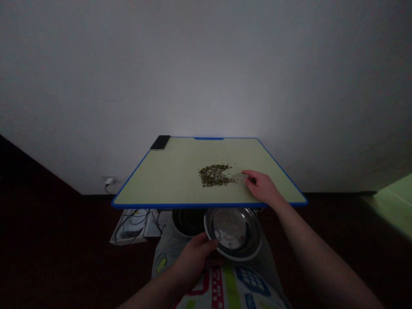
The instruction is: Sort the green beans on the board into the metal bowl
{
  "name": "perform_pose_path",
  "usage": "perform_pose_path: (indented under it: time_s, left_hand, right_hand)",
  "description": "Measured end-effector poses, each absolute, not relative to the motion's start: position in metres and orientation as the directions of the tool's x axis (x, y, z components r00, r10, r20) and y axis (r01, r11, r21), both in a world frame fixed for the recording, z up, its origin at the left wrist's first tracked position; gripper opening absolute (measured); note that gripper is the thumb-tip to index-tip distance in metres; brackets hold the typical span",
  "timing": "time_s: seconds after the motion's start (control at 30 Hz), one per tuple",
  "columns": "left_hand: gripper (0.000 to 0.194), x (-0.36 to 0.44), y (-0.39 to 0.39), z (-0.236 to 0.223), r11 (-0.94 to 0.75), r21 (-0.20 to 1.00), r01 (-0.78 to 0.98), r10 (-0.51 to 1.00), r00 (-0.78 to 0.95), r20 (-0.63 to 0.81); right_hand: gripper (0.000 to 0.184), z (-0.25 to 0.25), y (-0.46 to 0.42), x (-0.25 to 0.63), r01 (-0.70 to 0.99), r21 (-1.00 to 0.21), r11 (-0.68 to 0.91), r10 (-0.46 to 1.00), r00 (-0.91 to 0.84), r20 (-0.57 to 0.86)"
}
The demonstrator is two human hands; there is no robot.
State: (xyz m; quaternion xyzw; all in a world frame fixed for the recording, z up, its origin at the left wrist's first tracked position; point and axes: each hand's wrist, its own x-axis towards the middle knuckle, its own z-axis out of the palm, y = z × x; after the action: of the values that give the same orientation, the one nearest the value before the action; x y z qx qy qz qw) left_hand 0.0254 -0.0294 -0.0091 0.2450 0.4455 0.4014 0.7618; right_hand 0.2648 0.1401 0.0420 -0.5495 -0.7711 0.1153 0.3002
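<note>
Small green-brown grains [214, 175] lie spread in a loose patch on the pale table top. At the right edge of the patch, my right hand [260, 185] pinches a clear, curved piece [238, 177] whose kind I cannot make out; its edge reaches a few grains. Below the table's front edge, my left hand [198, 259] grips the near-left rim of a shiny metal bowl [254, 246], thumb over the rim. The bowl tilts slightly above my lap. A pale, speckled layer shows in its bottom. Behind it on the left, a second bowl [182, 225] is partly hidden and dark inside.
The table [144, 184] has a blue rim and stands against a grey wall. A black phone or tablet [160, 142] lies at its back left corner. A white box with cables [131, 225] sits under the left side. Printed plastic [228, 283] covers my lap.
</note>
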Motion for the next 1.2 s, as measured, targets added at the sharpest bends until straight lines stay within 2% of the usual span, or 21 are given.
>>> perform_pose_path:
  time_s: [0.77, 1.2]
  left_hand:
    - [0.032, 0.0271, -0.0304, -0.0042, 0.561, 0.717, -0.414, 0.828, 0.279, -0.487]
    - [0.03, 0.0262, -0.0303, -0.0069, 0.557, 0.714, -0.425, 0.831, 0.276, -0.483]
  right_hand:
    - [0.039, 0.0396, 0.1373, 0.2661, 0.762, -0.525, 0.379, 0.916, -0.227, 0.332]
    - [0.039, 0.0414, 0.1399, 0.2657, 0.74, -0.517, 0.431, 0.899, -0.304, 0.314]
